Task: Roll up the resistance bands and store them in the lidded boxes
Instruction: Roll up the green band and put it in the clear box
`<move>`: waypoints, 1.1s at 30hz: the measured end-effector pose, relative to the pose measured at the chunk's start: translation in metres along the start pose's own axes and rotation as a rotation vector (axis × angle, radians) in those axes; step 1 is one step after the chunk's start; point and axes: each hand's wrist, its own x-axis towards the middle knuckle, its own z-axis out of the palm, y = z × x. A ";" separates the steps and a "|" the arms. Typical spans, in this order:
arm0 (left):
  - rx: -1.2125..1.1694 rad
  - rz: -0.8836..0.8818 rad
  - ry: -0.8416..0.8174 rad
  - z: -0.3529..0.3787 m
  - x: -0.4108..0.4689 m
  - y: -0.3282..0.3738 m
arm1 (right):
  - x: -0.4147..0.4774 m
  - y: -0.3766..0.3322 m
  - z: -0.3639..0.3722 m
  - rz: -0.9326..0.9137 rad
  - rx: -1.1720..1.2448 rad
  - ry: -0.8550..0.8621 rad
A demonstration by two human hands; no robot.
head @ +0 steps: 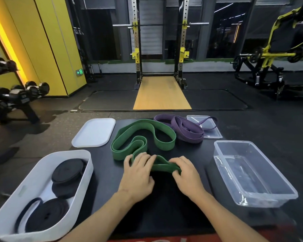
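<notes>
On the black counter point(107, 173), between a white box point(35, 177) of rolled black bands point(66, 172) and a clear box point(262, 172), the left hand point(138, 177) and right hand point(186, 177) grip the green resistance band's point(164, 145) near folded end; its loops lie beyond.

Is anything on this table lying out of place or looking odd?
Yes. The loose purple resistance band lies partly across the flat clear plastic lid at the far right, so the lid is not free. Nothing looks spilled or damaged.
</notes>
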 end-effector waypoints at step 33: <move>-0.188 -0.067 0.103 0.025 -0.009 0.048 | -0.014 -0.003 -0.004 0.100 0.265 0.045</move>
